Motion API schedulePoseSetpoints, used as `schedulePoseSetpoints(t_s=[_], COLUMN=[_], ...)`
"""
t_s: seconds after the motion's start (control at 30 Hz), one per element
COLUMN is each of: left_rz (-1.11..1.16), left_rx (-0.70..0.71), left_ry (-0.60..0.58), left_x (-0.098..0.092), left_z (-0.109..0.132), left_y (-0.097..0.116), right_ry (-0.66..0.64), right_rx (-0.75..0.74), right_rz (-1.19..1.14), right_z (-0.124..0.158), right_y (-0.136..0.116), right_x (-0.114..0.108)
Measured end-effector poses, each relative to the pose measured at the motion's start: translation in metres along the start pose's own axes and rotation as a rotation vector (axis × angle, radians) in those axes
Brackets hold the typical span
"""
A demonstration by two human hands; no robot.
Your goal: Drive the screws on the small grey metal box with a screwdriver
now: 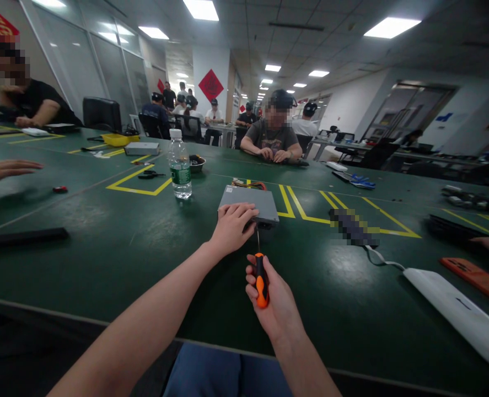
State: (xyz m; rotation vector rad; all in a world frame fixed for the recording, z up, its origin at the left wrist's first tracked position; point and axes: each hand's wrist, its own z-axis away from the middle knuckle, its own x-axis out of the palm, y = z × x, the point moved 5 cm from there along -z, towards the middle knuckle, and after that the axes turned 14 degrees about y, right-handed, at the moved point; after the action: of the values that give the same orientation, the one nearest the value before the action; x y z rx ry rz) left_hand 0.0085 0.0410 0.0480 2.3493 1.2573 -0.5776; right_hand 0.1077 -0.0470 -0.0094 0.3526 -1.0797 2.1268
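A grey metal computer power supply (257, 204) lies on the green table in front of me, with coloured cables (250, 185) coming out at its far side. My left hand (234, 225) grips its near left part, fingers over the top and thumb by the near face. In my right hand (271, 292) is a screwdriver (261, 284) with an orange and black handle. Its thin shaft points away from me, up to the near face of the power supply beside a dark socket. Whether the tip sits in a screw is too small to tell.
A water bottle (180, 171) stands left of the power supply, before a metal bowl (197, 162). To the right lie a white power bank (455, 314) with a cable and an orange phone (478, 278). A co-worker's hand (8, 170) reaches in at left. Another person sits opposite.
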Motion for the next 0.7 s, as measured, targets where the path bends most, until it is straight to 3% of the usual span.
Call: schedulePoseSetpoints(t_s=[0.17,0.37,0.6,0.7], left_rz=[-0.007,0.001,-0.007,-0.009], left_rx=[-0.004,0.0,-0.008,-0.009], left_ry=[-0.006,0.002,-0.005,-0.003], left_x=[0.0007,0.0,0.0014,0.0003], left_z=[0.001,0.0007,0.0,-0.0003], left_y=[-0.0014,-0.001,-0.0005,-0.0003], right_ry=[0.033,-0.002,-0.001,-0.015], right_rx=[-0.043,0.075,-0.052,-0.01], right_rz=[-0.06,-0.041,-0.049,-0.052], right_z=[0.0023,0.0011,0.0,0.0013], right_y=[-0.0043,0.0011,0.0028,0.004], right_x=[-0.0001,0.0011,0.0002,0.0003])
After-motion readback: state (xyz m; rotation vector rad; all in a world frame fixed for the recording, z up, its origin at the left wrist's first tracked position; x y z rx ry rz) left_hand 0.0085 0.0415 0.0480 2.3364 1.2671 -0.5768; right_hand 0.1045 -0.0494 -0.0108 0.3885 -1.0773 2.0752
